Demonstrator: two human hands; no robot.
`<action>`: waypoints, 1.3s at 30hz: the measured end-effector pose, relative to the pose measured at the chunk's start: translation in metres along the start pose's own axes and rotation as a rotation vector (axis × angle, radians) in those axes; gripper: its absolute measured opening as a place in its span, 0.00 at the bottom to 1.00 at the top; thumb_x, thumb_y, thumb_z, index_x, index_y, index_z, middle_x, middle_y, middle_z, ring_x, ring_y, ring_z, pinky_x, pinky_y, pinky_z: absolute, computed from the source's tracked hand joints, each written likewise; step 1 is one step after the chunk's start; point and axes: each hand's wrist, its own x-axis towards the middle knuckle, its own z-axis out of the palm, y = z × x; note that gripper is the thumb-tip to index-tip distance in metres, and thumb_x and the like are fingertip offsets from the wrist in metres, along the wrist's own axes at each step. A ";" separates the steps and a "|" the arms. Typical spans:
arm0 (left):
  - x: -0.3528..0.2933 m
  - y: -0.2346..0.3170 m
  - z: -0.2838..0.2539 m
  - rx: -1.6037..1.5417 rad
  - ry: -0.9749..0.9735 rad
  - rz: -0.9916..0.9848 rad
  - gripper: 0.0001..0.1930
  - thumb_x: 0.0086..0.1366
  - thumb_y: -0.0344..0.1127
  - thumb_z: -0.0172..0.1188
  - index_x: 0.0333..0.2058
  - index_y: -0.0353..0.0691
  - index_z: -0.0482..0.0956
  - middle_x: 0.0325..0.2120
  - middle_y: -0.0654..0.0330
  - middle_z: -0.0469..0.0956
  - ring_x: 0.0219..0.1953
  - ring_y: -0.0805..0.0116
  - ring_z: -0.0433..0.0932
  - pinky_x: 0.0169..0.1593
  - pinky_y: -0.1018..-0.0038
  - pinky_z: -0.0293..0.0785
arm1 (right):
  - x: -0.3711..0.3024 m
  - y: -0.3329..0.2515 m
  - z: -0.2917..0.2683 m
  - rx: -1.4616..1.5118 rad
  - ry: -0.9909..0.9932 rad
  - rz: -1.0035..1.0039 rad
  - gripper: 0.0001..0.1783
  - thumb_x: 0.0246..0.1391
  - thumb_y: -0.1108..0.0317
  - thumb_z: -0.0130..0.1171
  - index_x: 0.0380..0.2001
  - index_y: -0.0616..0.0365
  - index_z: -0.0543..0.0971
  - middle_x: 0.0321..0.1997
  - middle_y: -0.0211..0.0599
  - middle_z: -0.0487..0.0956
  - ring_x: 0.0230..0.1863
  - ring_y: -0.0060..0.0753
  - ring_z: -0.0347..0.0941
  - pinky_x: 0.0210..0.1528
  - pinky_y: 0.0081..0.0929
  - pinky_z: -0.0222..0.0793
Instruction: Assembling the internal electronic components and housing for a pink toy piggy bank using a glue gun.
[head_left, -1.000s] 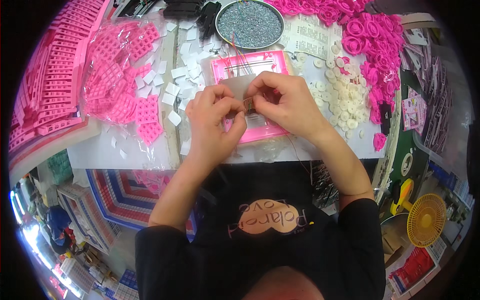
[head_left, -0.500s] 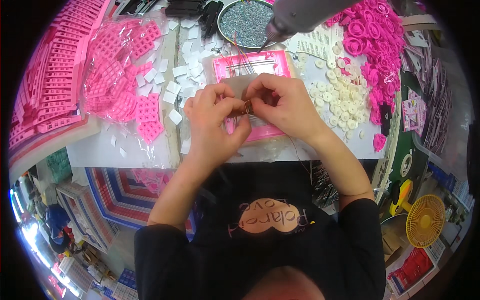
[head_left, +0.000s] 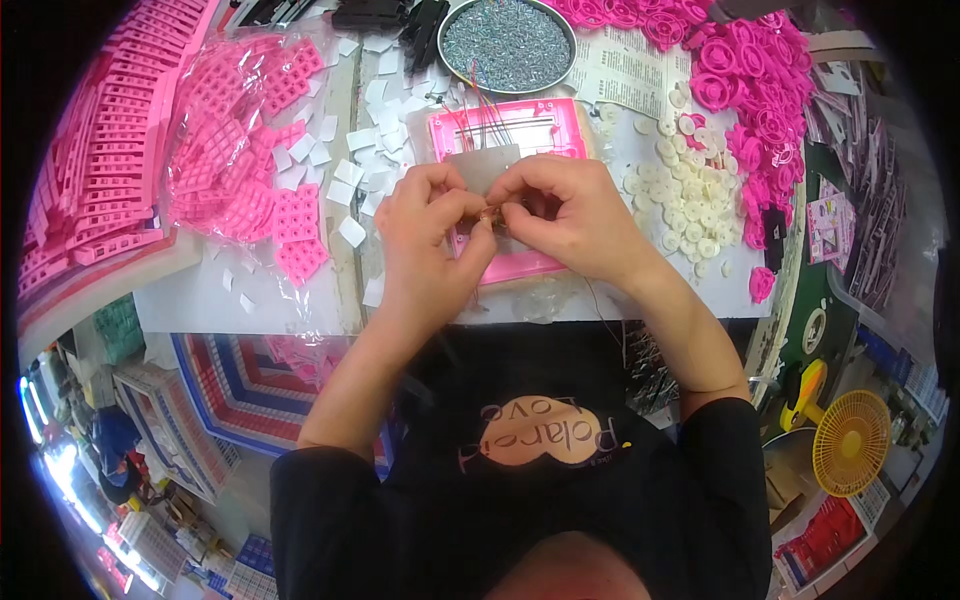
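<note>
Above a pink plastic casing, the fingertips of my left hand and my right hand come together on a small brownish part, mostly covered by the fingers; its kind cannot be made out. Both hands are closed in a pinch. A flat grey plate lies over the middle of the casing, just beyond my fingers. Thin coloured wires rise from the casing's far side. Another thin wire hangs below my right hand toward the table's front edge.
A round tray of small metal screws stands behind the casing. To the left are white squares and bagged pink keypads. On the right lie white discs, pink ring-shaped parts and a printed sheet. A yellow fan stands at lower right.
The grey tool that hung over the screw tray has gone out of view. My fingers have shifted slightly around the small part, which is now more covered.
</note>
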 end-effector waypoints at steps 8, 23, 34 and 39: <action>-0.001 -0.006 -0.009 0.098 0.002 0.025 0.07 0.48 0.29 0.67 0.29 0.46 0.83 0.41 0.60 0.73 0.37 0.64 0.74 0.45 0.64 0.64 | 0.000 0.004 -0.003 0.037 0.049 0.046 0.07 0.49 0.73 0.62 0.33 0.61 0.82 0.23 0.32 0.79 0.24 0.19 0.72 0.28 0.22 0.68; -0.001 0.006 -0.010 -0.139 -0.063 -0.040 0.06 0.53 0.25 0.66 0.32 0.38 0.83 0.40 0.57 0.73 0.40 0.64 0.75 0.46 0.69 0.69 | 0.006 0.013 0.003 -0.318 0.184 -0.376 0.11 0.47 0.72 0.64 0.37 0.59 0.81 0.29 0.37 0.80 0.26 0.27 0.77 0.30 0.25 0.72; -0.007 0.007 -0.004 -0.091 -0.047 -0.047 0.05 0.59 0.23 0.65 0.35 0.35 0.83 0.30 0.61 0.74 0.32 0.73 0.73 0.38 0.76 0.70 | -0.027 0.009 0.026 -0.146 0.286 -0.195 0.07 0.52 0.77 0.67 0.36 0.60 0.81 0.35 0.40 0.82 0.30 0.43 0.79 0.30 0.28 0.76; 0.009 0.003 -0.024 -0.437 -0.319 -0.542 0.06 0.68 0.28 0.59 0.40 0.33 0.81 0.28 0.64 0.80 0.22 0.79 0.73 0.27 0.82 0.68 | -0.027 0.011 0.031 -0.460 0.312 -0.567 0.08 0.51 0.75 0.68 0.34 0.60 0.81 0.37 0.39 0.83 0.32 0.40 0.81 0.33 0.29 0.78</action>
